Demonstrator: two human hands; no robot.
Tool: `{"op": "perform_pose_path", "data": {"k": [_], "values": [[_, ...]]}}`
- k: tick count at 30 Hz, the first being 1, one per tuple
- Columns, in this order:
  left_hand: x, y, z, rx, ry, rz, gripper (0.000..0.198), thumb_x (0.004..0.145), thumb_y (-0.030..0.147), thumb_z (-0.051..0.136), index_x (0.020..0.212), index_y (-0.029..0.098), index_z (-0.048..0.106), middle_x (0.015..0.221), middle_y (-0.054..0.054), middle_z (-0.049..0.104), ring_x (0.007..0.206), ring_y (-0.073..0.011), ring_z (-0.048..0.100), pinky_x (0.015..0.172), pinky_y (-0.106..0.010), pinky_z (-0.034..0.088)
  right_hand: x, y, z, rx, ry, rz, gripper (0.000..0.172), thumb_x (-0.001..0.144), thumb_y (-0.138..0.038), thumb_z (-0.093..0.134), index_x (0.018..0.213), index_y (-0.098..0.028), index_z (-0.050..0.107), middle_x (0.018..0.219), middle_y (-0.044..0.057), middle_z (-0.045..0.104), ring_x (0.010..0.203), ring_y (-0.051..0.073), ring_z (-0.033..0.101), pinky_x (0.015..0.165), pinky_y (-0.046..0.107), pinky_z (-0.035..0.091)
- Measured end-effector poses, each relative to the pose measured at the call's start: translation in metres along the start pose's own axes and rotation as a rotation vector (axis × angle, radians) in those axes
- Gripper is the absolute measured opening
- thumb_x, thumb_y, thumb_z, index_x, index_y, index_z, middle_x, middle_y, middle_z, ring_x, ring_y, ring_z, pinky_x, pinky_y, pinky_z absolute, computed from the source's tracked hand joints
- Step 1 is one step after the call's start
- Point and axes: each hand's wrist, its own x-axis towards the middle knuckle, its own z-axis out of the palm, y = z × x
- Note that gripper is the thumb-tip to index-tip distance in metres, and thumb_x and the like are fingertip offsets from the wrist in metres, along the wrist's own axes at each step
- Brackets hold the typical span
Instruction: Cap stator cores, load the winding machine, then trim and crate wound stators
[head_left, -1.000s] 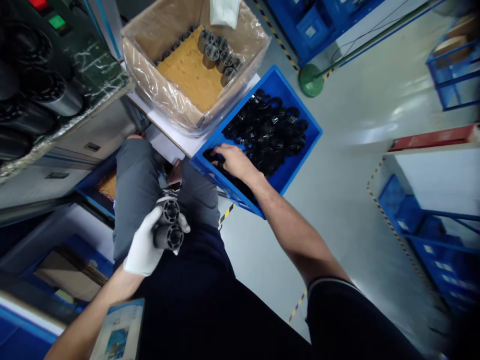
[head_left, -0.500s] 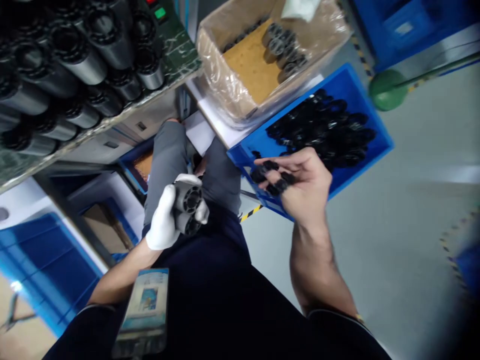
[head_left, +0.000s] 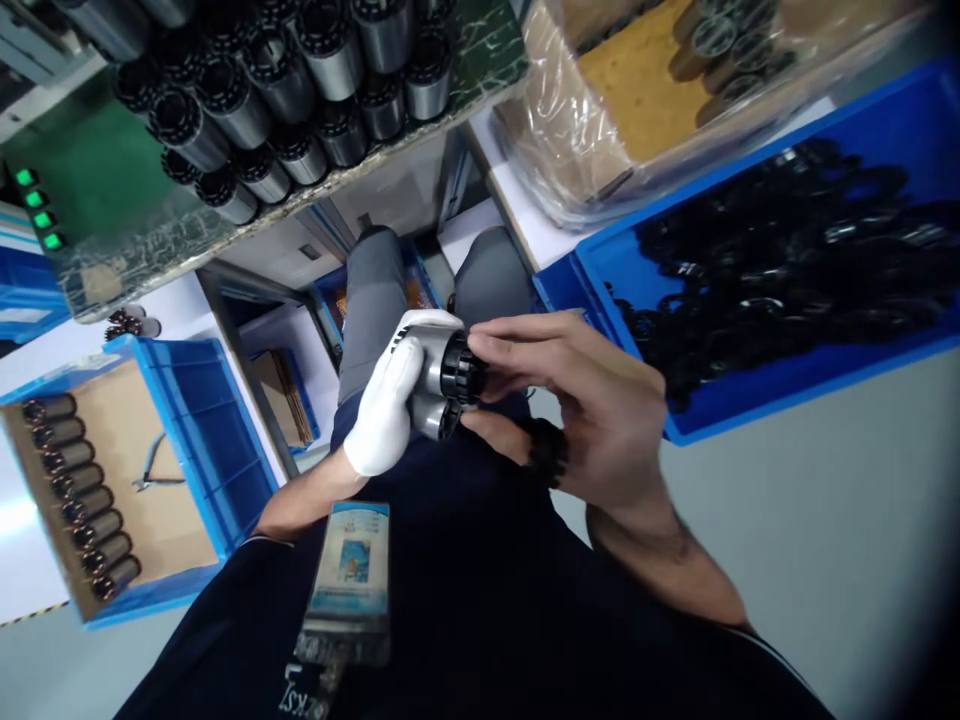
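Observation:
My left hand (head_left: 386, 410), in a white glove, is wrapped round two grey metal cylinders (head_left: 429, 370) above my lap. A black toothed ring (head_left: 463, 370) sits at the right end of the upper cylinder. My bare right hand (head_left: 592, 400) has its fingertips and thumb on that ring. Another black ring (head_left: 547, 452) is tucked in the lower fingers of the same hand. Many more black rings (head_left: 787, 260) lie in the blue bin (head_left: 679, 430) to the right.
Rows of metal cylinders (head_left: 281, 75) stand on the green bench (head_left: 105, 190) ahead. A plastic-lined box (head_left: 577, 130) is at the upper right. At left, a blue crate (head_left: 217, 440) holds copper-ended cylinders (head_left: 79, 480) and pliers (head_left: 157, 468).
My right hand has moved from beside the blue bin to the cylinders and touches the ring on one. The cylinders have turned to point right. The view has shifted left.

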Motion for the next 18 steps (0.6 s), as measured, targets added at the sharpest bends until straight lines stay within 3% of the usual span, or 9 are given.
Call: {"op": "perform_pose_path", "data": {"k": [5,8,11,14,16,18], "values": [[-0.013,0.005,0.002,-0.073,0.031,0.051,0.046,0.117,0.062,0.056,0.133,0.023,0.076,0.127,-0.009,0.076,0.115,-0.0277,0.072,0.107,-0.04,0.058,0.0,-0.007,0.001,-0.103,-0.037,-0.034,0.062,0.096,-0.025,0.094,0.15,-0.05,0.078,0.139,0.002,0.082,0.097,0.028,0.084,0.079,0.043,0.077],[-0.02,0.013,-0.001,-0.097,0.063,0.05,0.043,0.115,0.062,0.062,0.133,0.026,0.077,0.131,-0.009,0.078,0.118,-0.029,0.074,0.111,-0.042,0.058,0.008,-0.012,0.006,-0.125,-0.072,-0.051,0.062,0.097,-0.03,0.095,0.151,-0.054,0.076,0.137,0.001,0.083,0.104,0.032,0.085,0.092,0.05,0.077],[-0.026,0.017,-0.005,-0.118,0.111,0.073,0.048,0.112,0.066,0.064,0.131,0.024,0.078,0.13,-0.01,0.077,0.123,-0.0315,0.073,0.113,-0.044,0.056,0.015,-0.014,0.018,-0.134,-0.098,-0.081,0.064,0.097,-0.03,0.094,0.153,-0.054,0.075,0.133,0.002,0.085,0.108,0.035,0.084,0.093,0.054,0.075],[-0.026,0.016,-0.008,-0.165,0.16,0.109,0.056,0.099,0.071,0.082,0.128,0.024,0.075,0.125,-0.01,0.076,0.123,-0.0332,0.073,0.11,-0.046,0.058,0.021,-0.016,0.029,-0.15,-0.137,-0.153,0.059,0.101,-0.031,0.09,0.154,-0.049,0.075,0.14,0.006,0.082,0.118,0.037,0.082,0.1,0.058,0.072],[-0.022,0.016,-0.011,-0.232,0.231,0.106,0.064,0.086,0.068,0.095,0.126,0.025,0.07,0.118,-0.007,0.076,0.11,-0.0299,0.076,0.101,-0.044,0.061,0.028,-0.018,0.032,-0.186,-0.178,-0.156,0.053,0.104,-0.035,0.087,0.155,-0.044,0.076,0.148,0.009,0.079,0.126,0.037,0.078,0.107,0.058,0.069],[-0.017,0.019,-0.014,-0.369,0.274,0.065,0.064,0.083,0.064,0.096,0.123,0.026,0.063,0.104,-0.003,0.075,0.086,-0.0228,0.075,0.082,-0.038,0.062,0.036,-0.02,0.027,-0.199,-0.235,-0.085,0.05,0.109,-0.037,0.081,0.158,-0.04,0.074,0.14,0.009,0.081,0.117,0.032,0.081,0.101,0.049,0.07]]}}
